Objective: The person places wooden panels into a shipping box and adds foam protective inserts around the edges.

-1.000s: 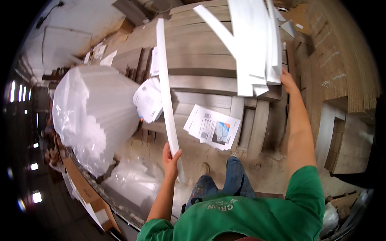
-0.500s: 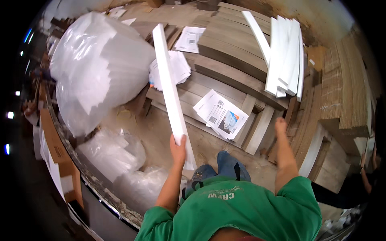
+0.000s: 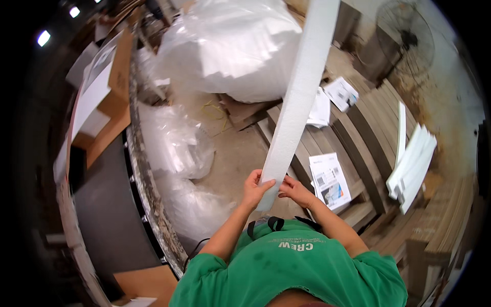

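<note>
A long white foam strip (image 3: 299, 97) rises from in front of my waist toward the top edge, leaning to the right. My left hand (image 3: 255, 189) grips its near end, thumb across the front face. At the strip's right edge, my right hand (image 3: 295, 192) has its fingers closed against it; the fingertips are partly hidden. Just right of that hand, a pile of printed sheets (image 3: 328, 179) lies on grey-brown boards (image 3: 353, 148). More papers (image 3: 319, 110) lie farther back. Several similar white strips (image 3: 413, 166) rest on the boards at the right.
A big clear bag of white foam (image 3: 235, 51) stands ahead, with smaller plastic bags (image 3: 176, 143) on the floor. To my left runs a dark conveyor belt (image 3: 110, 204) carrying an open cardboard box (image 3: 115, 97). A fan (image 3: 406, 38) stands at the far right.
My view and body have turned left, toward the conveyor. My right hand has come in from the right to the strip, which my left hand still holds.
</note>
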